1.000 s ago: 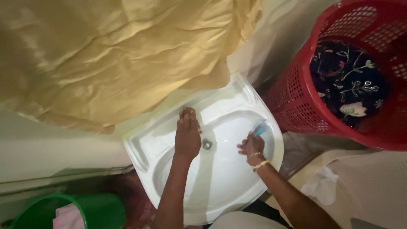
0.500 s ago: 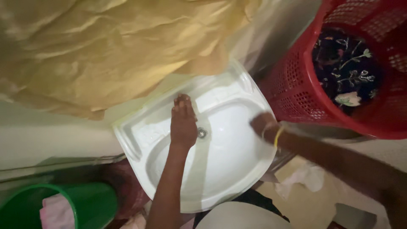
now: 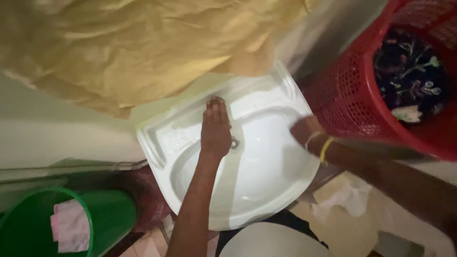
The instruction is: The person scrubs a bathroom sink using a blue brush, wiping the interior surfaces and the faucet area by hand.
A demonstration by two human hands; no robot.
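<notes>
Over white glossy basin: left hand flat, fingers together; right hand at rim, fingers unclear

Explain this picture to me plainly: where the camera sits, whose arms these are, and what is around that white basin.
The camera sits on a person's head and looks straight down, so both arms are the wearer's own. The left hand lies flat, palm down, on the white washbasin, fingers toward the back ledge, beside the small drain hole. The right hand, with bangles on its wrist, is at the basin's right rim; blur hides whether it holds anything. Above hangs a crumpled yellow sheet. A red laundry basket of dark patterned cloth stands at right, a green bucket with pink cloth at lower left.
</notes>
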